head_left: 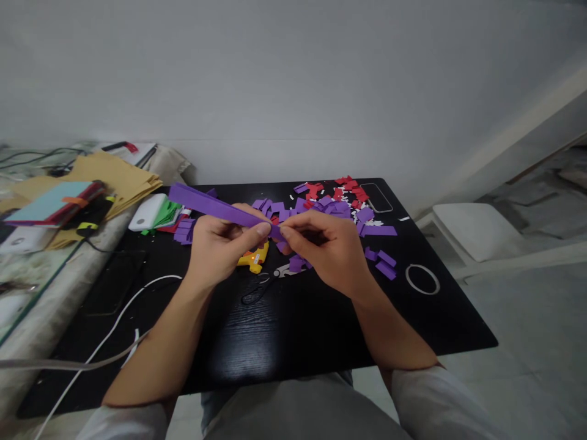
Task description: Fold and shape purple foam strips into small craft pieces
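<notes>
A long purple strip (206,204) is held up over the black table (293,342), its free part slanting to the upper left. My left hand (220,247) pinches it between thumb and fingers. At the strip's right end, my right hand (321,244) is closed on it, fingertips close to my left thumb. Below the hands lie a yellow glue gun (255,258), partly hidden, and scissors (275,275) with dark handles. Behind and beside my right hand, many cut purple pieces (337,206) are scattered with red pieces (352,186).
A metal ring (422,279) lies at the right. At the left are a white cable (123,315), green sheets (166,211) and stacked tan paper (117,180). A white stool (468,229) stands beyond the table's right edge.
</notes>
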`<state>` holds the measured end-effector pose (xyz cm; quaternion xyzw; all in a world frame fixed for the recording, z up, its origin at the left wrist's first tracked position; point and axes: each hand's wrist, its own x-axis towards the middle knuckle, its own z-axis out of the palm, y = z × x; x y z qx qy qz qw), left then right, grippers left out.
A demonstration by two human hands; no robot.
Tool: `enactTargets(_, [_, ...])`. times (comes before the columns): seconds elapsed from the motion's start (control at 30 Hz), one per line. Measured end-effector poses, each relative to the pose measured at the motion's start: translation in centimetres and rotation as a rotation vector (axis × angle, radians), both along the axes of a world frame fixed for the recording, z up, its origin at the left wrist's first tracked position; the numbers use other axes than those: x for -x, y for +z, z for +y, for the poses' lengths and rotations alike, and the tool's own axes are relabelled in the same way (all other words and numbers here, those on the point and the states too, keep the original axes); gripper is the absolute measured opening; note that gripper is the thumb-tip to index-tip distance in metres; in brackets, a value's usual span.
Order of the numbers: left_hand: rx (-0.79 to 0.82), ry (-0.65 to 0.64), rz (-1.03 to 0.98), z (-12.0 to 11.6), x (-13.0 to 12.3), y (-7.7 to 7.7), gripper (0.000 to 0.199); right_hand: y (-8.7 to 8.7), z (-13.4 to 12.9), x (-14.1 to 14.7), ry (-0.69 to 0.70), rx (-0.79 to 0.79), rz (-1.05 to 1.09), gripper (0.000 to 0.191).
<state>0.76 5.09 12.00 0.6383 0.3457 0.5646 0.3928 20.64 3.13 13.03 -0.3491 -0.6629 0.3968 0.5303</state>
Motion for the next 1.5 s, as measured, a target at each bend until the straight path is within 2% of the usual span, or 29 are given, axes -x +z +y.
enactTargets(0.17, [-0.068,0.004,-0.027,-0.08,-0.21,0.26,0.004,-0.04,0.06,0.05,0.012,-0.01,0.008,0.005])
enactTargets(0.27, [-0.051,-0.013,-0.042,-0.08,-0.16,0.14,0.003,-0.02,0.06,0.06,0.016,-0.004,0.012,0.006])
enactTargets(0.5, [0.043,-0.016,-0.094,-0.24,-0.34,0.04,0.01,-0.02,0.07,0.02,-0.003,-0.028,-0.025,0.007])
enactTargets(0.7, [0.019,0.014,-0.086,-0.38,-0.79,0.32,0.011,-0.05,0.08,0.13,0.009,-0.019,-0.024,0.007])
enactTargets(0.93, [-0.056,0.068,-0.108,0.08,-0.1,-0.26,0.009,0.01,-0.07,-0.08,-0.006,0.033,0.008,0.009])
enactTargets(1.07, [-0.037,0.051,-0.131,0.06,-0.18,-0.4,0.008,0.04,0.04,-0.17,0.001,0.011,-0.005,0.007])
enactTargets(1.27, [0.007,0.061,-0.065,-0.41,-0.57,-0.15,0.011,0.1,0.03,-0.08,0.003,-0.012,-0.032,0.006])
enactTargets(1.5, [-0.049,0.086,-0.047,-0.55,-0.83,0.27,0.008,0.01,0.07,0.19,0.047,-0.018,0.025,0.006])
